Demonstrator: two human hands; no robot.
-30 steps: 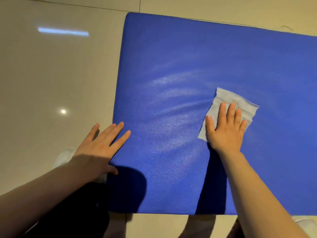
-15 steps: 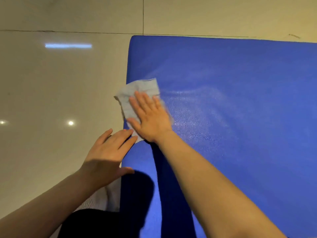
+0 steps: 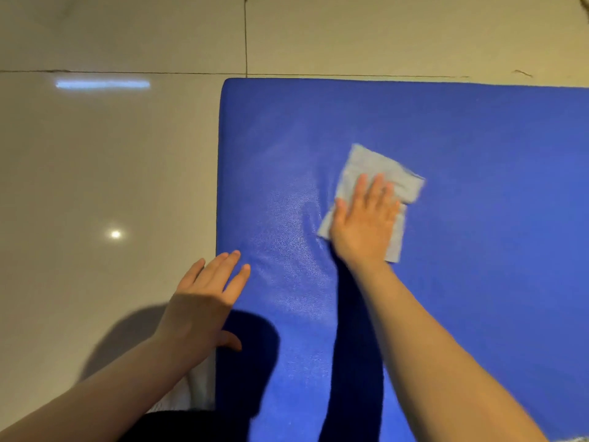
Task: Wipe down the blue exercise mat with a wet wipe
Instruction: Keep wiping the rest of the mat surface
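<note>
Blue exercise mat (image 3: 478,154) flat on tiled floor (image 3: 95,170); wet wipe (image 3: 376,173) shifted from left edge toward centre, pressed under flat right hand (image 3: 363,224); left hand (image 3: 204,298) unchanged, fingers straight at mat edge

A glossy beige tiled floor (image 3: 105,173) is filling the left and top of the frame, reflecting lights at left. A blue exercise mat (image 3: 478,250) is lying flat on it, occupying the right and centre.

Wipe (image 3: 379,173) lies on mat (image 3: 478,154), under right hand (image 3: 363,224).
</note>
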